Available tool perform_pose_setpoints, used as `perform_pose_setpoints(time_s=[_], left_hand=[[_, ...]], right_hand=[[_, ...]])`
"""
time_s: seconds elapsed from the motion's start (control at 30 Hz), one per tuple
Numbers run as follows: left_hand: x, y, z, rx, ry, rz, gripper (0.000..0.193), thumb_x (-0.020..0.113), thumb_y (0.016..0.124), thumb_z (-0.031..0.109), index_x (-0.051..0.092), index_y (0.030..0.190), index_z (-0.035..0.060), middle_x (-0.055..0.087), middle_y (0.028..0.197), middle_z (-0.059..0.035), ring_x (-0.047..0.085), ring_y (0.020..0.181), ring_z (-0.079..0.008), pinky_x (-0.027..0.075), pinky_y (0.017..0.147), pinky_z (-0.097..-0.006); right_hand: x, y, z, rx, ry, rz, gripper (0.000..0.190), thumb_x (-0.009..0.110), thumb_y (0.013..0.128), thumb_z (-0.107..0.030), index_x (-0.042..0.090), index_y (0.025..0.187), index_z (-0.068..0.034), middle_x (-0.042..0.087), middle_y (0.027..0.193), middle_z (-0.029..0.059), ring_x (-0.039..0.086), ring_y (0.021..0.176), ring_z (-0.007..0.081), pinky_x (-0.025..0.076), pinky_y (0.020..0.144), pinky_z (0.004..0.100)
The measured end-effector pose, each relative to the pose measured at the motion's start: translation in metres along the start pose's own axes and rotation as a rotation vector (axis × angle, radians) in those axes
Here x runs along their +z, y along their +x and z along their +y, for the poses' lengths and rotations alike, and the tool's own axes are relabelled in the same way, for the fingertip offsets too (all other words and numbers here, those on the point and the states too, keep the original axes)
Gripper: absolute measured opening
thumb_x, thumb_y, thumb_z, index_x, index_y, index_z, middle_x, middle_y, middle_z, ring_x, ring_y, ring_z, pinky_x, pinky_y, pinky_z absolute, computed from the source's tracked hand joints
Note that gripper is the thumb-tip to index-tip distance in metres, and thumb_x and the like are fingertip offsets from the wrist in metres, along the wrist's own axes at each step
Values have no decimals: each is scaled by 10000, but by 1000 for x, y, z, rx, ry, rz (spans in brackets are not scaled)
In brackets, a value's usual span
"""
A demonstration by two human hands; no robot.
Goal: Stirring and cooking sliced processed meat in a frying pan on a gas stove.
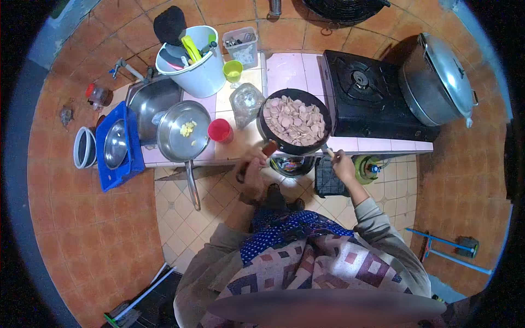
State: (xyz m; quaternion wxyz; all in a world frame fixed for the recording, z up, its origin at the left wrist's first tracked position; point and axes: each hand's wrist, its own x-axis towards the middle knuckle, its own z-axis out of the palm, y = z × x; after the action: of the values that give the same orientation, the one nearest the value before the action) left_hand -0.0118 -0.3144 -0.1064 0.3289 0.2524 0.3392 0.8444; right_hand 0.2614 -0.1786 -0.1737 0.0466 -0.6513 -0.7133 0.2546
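Observation:
A black frying pan (263,130) sits at the counter's front edge, heaped with thin pale-pink slices (293,119), apparently of sausage. My left hand (253,170) is closed around the pan's reddish-brown handle (268,149), which points towards me on the left. At the pan's front right rim, my right hand (343,165) grips the pale handle (330,153) of a utensil. Its grey part lies against the rim, and its kind is unclear. Left of the pan, a steel frying pan (170,141) holds chopped pale-yellow bits (188,128). Its handle juts past the counter edge.
A red cup (220,130) and a plastic bag (247,104) stand between the pans. The black gas stove (369,119) bears a large lidded pot (426,86). At left are a sink (156,96), a white bucket (197,82) of utensils and a blue basket (133,151).

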Motion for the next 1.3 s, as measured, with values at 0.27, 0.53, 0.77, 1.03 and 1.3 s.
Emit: perform_pose_setpoints(time_s=[0.27,0.53,0.77,1.03,1.3], left_hand=[[18,-74,-4,105,528,-59,56,517,963,20,568,985,18,651,1165,-194,585,1156,-284,418,1037,-385],[4,-87,9,-93,908,-366,521,612,840,-31,441,1328,26,475,1420,-196,474,1309,-318,362,1105,-395],[-114,-72,99,170,1692,-15,573,660,858,261,498,1362,43,488,1405,-214,430,1314,-376,343,1098,-466],[-259,-12,142,-940,1066,187,393,732,832,232,556,1111,19,643,935,-175,682,847,-273,565,666,-436],[-288,-4,125,-1018,570,199,194,640,904,220,530,932,63,537,589,-46,520,423,-184,453,371,-300]], right_hand=[[-28,-58,51,-76,-44,117,197,616,886,-159,592,1064,-79,678,923,196,652,896,396,503,737,487],[-28,-88,105,-115,510,143,302,582,989,-270,582,1111,7,625,850,88,584,806,164,482,742,333],[-46,-93,68,-306,380,211,239,588,964,-180,593,1113,8,537,849,86,543,737,168,463,680,318],[-35,-11,-66,-534,320,177,275,636,896,-65,602,1163,-12,612,1055,164,649,910,263,535,781,356],[-46,47,21,32,190,561,262,587,931,-235,641,1026,3,647,1011,239,628,960,397,486,840,464]])
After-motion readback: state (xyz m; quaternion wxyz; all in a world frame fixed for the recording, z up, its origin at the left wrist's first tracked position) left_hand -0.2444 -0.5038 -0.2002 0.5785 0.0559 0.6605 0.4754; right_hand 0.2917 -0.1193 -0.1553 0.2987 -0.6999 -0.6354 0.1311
